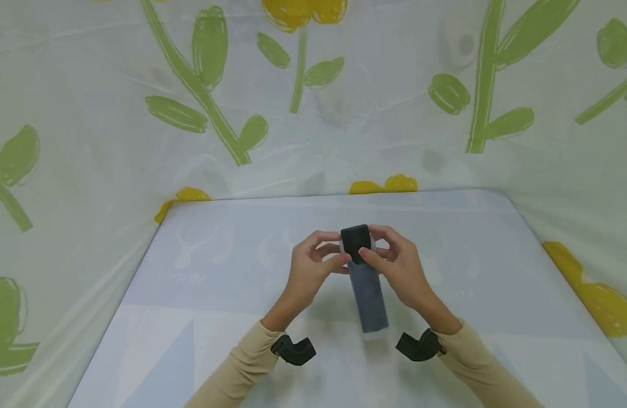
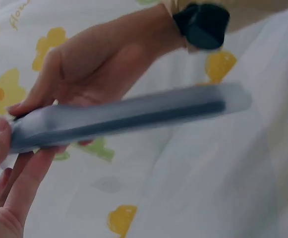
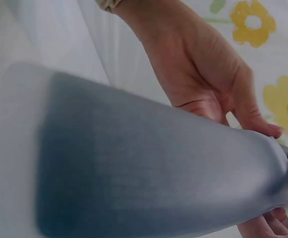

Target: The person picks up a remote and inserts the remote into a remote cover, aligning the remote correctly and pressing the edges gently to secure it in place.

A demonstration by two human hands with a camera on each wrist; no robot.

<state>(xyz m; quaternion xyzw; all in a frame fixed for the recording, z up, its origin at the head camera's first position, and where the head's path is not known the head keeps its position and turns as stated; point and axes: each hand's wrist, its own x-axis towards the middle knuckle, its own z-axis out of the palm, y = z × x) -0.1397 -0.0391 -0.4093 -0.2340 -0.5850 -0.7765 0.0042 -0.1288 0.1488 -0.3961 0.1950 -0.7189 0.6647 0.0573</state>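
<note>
A long flat dark object point(image 1: 355, 241) sits in a translucent plastic sleeve point(image 1: 368, 297), its black end bare at the far side. My left hand point(image 1: 309, 263) pinches the sleeve's mouth and the object from the left, thumb on top. From the right, my right hand point(image 1: 401, 266) does the same, with its thumb on the black face. The covered part points back towards me, above the table. In the left wrist view the sleeve point(image 2: 238, 96) runs a little past the dark body. The right wrist view shows the sleeve's rim point(image 3: 280, 173) bunched at the fingertips. I cannot tell the object's kind.
Under the hands is a table with a pale blue and white cover point(image 1: 232, 283). A white curtain point(image 1: 364, 136) with green leaves and yellow flowers hangs behind and at both sides. Black mounts, one the left mount point(image 1: 294, 350), are strapped at both wrists.
</note>
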